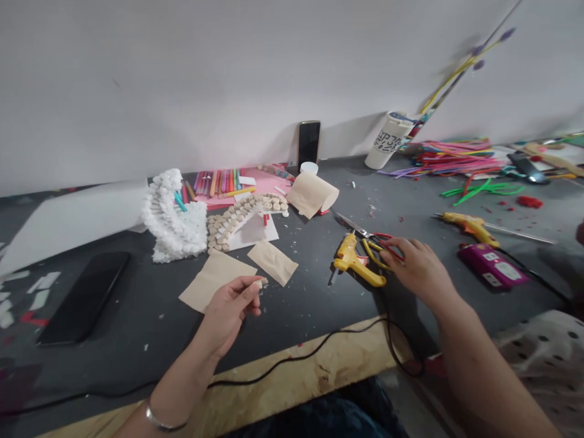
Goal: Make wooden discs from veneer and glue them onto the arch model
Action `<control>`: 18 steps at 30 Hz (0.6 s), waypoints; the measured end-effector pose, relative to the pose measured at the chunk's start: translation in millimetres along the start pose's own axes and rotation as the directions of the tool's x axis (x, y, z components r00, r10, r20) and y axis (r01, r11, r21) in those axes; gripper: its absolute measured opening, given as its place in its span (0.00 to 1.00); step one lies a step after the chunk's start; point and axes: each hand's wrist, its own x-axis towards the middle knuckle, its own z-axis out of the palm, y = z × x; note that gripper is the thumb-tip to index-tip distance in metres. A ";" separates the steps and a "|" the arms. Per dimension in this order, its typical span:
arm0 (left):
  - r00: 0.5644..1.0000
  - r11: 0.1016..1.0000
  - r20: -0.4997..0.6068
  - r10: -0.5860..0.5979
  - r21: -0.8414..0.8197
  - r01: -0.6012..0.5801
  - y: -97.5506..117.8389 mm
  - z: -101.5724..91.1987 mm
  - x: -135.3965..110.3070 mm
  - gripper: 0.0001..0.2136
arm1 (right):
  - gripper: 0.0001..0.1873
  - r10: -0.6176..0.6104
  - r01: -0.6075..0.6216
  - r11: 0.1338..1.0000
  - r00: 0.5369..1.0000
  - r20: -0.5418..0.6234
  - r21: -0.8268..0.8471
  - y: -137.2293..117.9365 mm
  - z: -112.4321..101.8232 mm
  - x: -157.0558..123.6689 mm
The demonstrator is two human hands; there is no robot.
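My left hand [235, 307] pinches a small beige scrap [263, 281], perhaps rolled paper, between thumb and forefinger. Under and behind it lie a larger beige paper piece [207, 283] and a smaller one [274, 263]. My right hand [422, 271] has its fingers on the red and yellow handles of a pair of scissors [358, 228], whose blades point away to the left on the table. A yellow glue gun [353, 261] lies beside the scissors. Just behind the paper stands an arched model [246, 213] covered in small beige discs.
A white fluffy model [176, 219] stands left of the arch. A black phone [86, 298] lies at left; another phone [309, 145] leans on the wall near a tumbler [390, 140]. At right are pipe cleaners [456, 158], a second glue gun [469, 226] and a purple box [493, 266]. A cable [292, 372] crosses the front edge.
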 end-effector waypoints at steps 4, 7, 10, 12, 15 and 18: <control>1.000 1.000 0.013 -0.010 0.013 0.010 1.0 0.2 -1.1 0.17 | 0.17 -0.034 0.032 0.999 0.998 0.059 0.037 3.8 -2.4 5.1; 1.000 1.000 0.012 0.005 0.005 -0.005 2.3 0.5 -1.8 0.17 | 0.15 -0.126 0.119 0.990 0.987 0.098 0.070 -11.5 1.7 -0.7; 1.000 1.000 0.025 0.001 0.012 -0.001 1.5 0.3 -1.6 0.16 | 0.17 -0.246 0.249 0.968 0.956 0.161 -0.002 -32.2 9.2 -4.7; 0.999 1.000 0.036 -0.007 0.017 0.006 0.3 0.4 -1.6 0.15 | 0.16 -0.250 0.273 0.957 0.947 0.200 -0.094 -43.2 11.3 -2.9; 0.999 1.000 0.044 -0.004 0.013 0.003 -0.8 1.3 -2.7 0.15 | 0.12 -0.160 0.198 0.968 0.961 0.226 -0.156 -50.7 5.4 3.0; 0.999 1.000 0.035 0.015 -0.013 -0.015 -0.7 2.1 -4.5 0.15 | 0.14 -0.033 0.041 0.997 0.990 0.139 -0.059 -50.6 -8.0 4.3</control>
